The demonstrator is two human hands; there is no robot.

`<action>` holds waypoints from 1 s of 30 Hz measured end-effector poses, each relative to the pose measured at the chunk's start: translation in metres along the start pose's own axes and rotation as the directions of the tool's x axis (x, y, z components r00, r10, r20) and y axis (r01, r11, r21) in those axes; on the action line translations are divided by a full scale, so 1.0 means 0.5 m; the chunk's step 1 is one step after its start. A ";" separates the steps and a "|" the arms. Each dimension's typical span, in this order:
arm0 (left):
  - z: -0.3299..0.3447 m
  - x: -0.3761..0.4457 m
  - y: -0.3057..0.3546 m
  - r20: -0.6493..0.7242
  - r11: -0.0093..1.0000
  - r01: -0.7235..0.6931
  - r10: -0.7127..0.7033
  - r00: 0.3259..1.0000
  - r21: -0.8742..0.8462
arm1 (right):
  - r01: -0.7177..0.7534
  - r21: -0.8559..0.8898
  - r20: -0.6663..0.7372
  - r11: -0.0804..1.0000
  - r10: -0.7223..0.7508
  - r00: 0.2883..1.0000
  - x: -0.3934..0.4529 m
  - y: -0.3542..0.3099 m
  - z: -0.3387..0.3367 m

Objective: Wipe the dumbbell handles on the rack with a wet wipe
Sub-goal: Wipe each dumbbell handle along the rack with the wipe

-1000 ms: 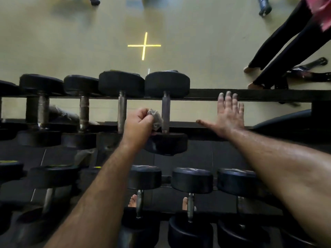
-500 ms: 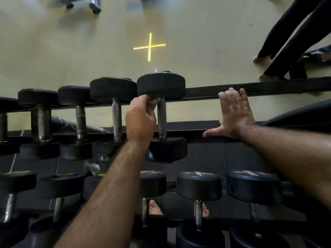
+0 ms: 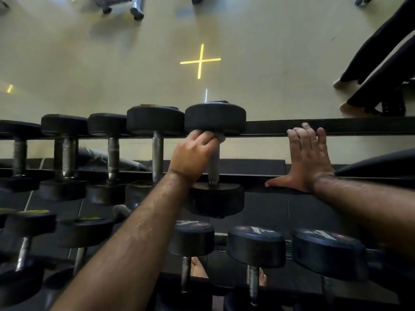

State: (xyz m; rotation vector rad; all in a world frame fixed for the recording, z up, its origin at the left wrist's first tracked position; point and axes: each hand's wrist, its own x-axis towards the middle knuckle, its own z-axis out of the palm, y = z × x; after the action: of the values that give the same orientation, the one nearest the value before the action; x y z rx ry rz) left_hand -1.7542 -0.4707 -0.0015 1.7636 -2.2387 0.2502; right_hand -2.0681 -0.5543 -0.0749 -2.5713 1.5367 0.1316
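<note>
Black dumbbells with steel handles lie across the top tier of the rack [image 3: 336,127]. My left hand [image 3: 194,157] grips the far end of the rightmost dumbbell's handle [image 3: 213,167], just under its far head [image 3: 215,117], with a grey wet wipe [image 3: 219,137] showing at my fingertips around the bar. My right hand [image 3: 308,160] lies flat and open across the bare stretch of rack to the right, fingertips on the far rail and thumb along the near rail. The wipe is mostly hidden by my fingers.
Several more dumbbells [image 3: 157,151] fill the top tier to the left, and a lower tier [image 3: 256,245] holds others. Beyond the rack lies a pale floor with a yellow cross [image 3: 200,61]. A person's dark-clad legs [image 3: 379,61] stand at the far right. Equipment feet [image 3: 137,10] show at top.
My left hand has slid with the wipe from the near part of the handle up to its far end. My right hand stays flat on the rack.
</note>
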 end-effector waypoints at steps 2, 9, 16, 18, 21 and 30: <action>-0.002 -0.014 -0.012 -0.002 0.985 0.171 -0.171 0.985 -0.004 | -0.004 0.002 -0.006 1.000 0.004 1.000 0.000 -0.001 0.001; -0.022 0.013 0.064 0.005 0.983 0.161 -0.161 0.987 -0.085 | 0.000 0.016 -0.001 1.000 0.000 1.000 -0.001 -0.002 0.003; -0.075 0.070 0.074 0.654 0.962 0.121 0.072 0.753 -0.245 | 0.010 0.020 -0.011 1.000 -0.010 1.000 0.001 -0.001 0.006; -0.084 0.100 0.064 0.575 0.935 0.231 -0.036 0.818 -0.270 | 0.009 0.016 0.002 1.000 -0.009 1.000 0.000 -0.001 0.007; -0.076 0.098 0.092 0.777 0.977 0.172 -0.008 0.630 -0.129 | 0.008 0.009 0.000 1.000 -0.008 1.000 0.002 0.001 0.006; -0.113 0.065 0.055 0.715 0.908 0.353 -0.092 0.693 -0.225 | 0.018 0.027 0.001 0.999 -0.018 1.000 0.001 0.003 0.001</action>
State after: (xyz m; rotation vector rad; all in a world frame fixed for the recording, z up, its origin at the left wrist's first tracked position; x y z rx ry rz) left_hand -1.7818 -0.4767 0.0634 2.1157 -2.2361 -0.9760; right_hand -2.0692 -0.5554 -0.0757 -2.5629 1.5044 0.1089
